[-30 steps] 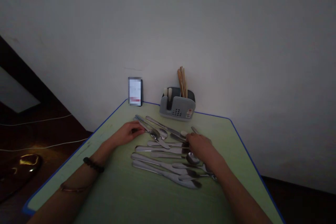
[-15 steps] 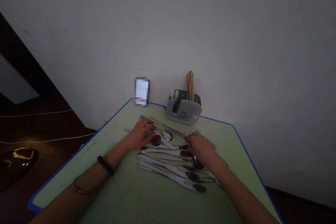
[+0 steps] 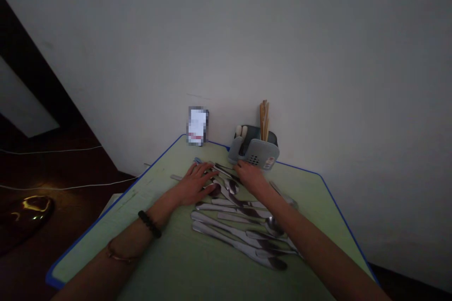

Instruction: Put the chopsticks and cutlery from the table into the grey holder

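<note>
Your left hand (image 3: 196,184) lay spread, unclenched, over silver metal cutlery (image 3: 243,247) | right hand (image 3: 251,177) was curled, grip indeterminable | overlaps likely demanded single lifts

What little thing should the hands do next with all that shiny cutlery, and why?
Maybe the bare left hand should gently slide the silver metal spoon with the shiny oval bowl aside: it lies close to that hand, crowded right beside a slim silver metal knife, though I can't tell if they touch.
</note>
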A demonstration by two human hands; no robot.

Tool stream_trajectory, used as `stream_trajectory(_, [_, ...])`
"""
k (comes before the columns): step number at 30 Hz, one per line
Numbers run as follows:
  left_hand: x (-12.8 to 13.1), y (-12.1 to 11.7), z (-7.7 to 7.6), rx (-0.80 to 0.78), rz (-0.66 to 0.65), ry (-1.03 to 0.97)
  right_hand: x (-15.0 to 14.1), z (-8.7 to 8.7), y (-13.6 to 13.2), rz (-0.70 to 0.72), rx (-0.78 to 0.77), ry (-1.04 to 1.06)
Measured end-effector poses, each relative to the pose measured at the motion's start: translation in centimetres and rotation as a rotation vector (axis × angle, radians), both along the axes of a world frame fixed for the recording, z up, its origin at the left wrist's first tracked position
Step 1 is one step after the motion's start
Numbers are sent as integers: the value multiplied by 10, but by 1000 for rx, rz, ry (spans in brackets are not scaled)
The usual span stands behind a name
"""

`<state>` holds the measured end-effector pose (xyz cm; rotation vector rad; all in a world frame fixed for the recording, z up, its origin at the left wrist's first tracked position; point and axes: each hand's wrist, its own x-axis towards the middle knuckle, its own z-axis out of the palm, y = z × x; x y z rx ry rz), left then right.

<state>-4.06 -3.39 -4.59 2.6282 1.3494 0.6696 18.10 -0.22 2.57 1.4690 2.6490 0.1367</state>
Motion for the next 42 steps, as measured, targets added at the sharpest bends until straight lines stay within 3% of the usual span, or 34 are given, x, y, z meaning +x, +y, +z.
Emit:
stream_trajectory(6, [4, -2, 22, -58, -177, -62, 13, -9, -2, -16, 16, 41])
stream_trajectory(11, [6, -1, 25, -136, -219, -165, 51, -5, -13, -57, 40, 133])
stream_trajectory(14, [8, 1, 19, -167, -196, -229, 76, -16, -25, -65, 56, 279])
stream_trajectory(17, [13, 1, 16, -77, -215, -249, 93, -34, -36, -70, 29, 375])
stream_trajectory(20, [19, -2, 19, -12, -278, -223, 101, -47, -44, -58, 3, 424])
stream_trajectory(23, [21, -7, 25, -51, -335, -151, 106, -51, -47, -31, -31, 458])
stream_trajectory(27, [20, -12, 28, -103, -305, -102, 112, -47, -51, -10, -122, 455])
stream_trajectory(32, [25, -14, 25, -40, -282, 26, 120, -34, -54, -29, -286, 496])
stream_trajectory(42, [43, -25, 31, -58, -357, 155, 121, -1, -63, -105, -474, 399])
